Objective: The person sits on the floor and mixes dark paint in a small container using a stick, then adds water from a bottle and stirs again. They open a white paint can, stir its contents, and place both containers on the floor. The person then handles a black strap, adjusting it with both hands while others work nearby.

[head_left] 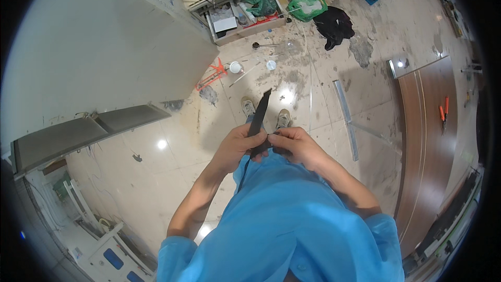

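In front of my waist, both hands are closed on a flat black strip. Its flat end points up and away from me, above my left hand. My left hand wraps round the strip, thumb along it. Close beside it, my right hand pinches a dark lower part of the strip between thumb and fingers. A thin black tail hangs below the left hand against my blue shirt. Whether the strip is a strap or a tool's sheath, I cannot tell.
An orange caulking gun, a white cup and a metal channel lie on the stained tiles. A brown panel at right carries orange-handled pliers. Beyond are an open drawer, a green bag and black cloth.
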Tool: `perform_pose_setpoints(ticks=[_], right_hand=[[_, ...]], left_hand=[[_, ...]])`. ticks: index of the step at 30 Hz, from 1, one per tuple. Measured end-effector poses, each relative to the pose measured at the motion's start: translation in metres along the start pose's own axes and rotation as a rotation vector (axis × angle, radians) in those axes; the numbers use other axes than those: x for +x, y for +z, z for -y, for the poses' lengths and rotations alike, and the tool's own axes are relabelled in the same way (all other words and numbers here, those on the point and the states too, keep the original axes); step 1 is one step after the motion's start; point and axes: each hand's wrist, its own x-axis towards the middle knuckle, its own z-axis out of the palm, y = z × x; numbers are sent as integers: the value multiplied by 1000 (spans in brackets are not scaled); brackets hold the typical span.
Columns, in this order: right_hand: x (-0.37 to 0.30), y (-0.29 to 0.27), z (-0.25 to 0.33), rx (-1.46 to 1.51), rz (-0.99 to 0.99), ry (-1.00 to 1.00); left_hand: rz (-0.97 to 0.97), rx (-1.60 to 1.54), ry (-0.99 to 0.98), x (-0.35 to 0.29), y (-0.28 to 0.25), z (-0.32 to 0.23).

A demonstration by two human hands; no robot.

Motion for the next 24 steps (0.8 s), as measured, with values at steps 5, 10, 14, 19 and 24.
perform_pose_setpoints(ticks=[5, 10, 14, 19, 24], right_hand=[[-7, -3, -3, 332, -115, 100], [-4, -3, -10, 432, -122, 46], [0, -5, -16, 450, -111, 58], [5, -3, -24, 511, -47, 128], [13, -5, -33, 572, 45, 174]], left_hand=[[-205, 49, 211, -18, 12, 15], [-55, 99, 577, -54, -3, 45], [319, -434, 522, -67, -32, 58], [-478, 283, 465, -21, -49, 82], [15, 28, 183, 2, -35, 102]])
